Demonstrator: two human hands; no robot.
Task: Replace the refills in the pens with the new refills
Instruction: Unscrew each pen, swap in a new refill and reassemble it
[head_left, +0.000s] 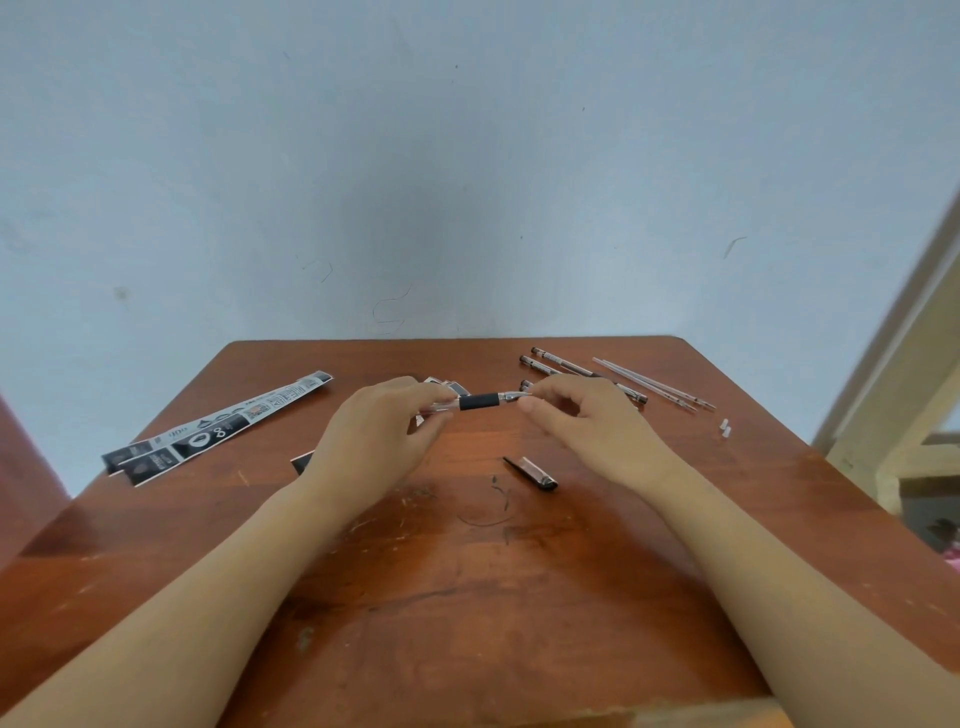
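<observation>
A pen (479, 401) with a black rubber grip and a metal tip is held level just above the brown table (467, 571). My left hand (382, 431) grips its clear barrel. My right hand (582, 421) pinches the metal tip end with thumb and forefinger. Behind my right hand lie several dark new refills (558, 364). To their right lie thin clear refills (654, 385). A black pen cap (531, 472) rests on the table below the pen.
Long black-and-white refill packets (218, 428) lie at the left of the table. Two small white end caps (725, 426) sit near the right edge. A grey-blue wall stands behind the table's far edge.
</observation>
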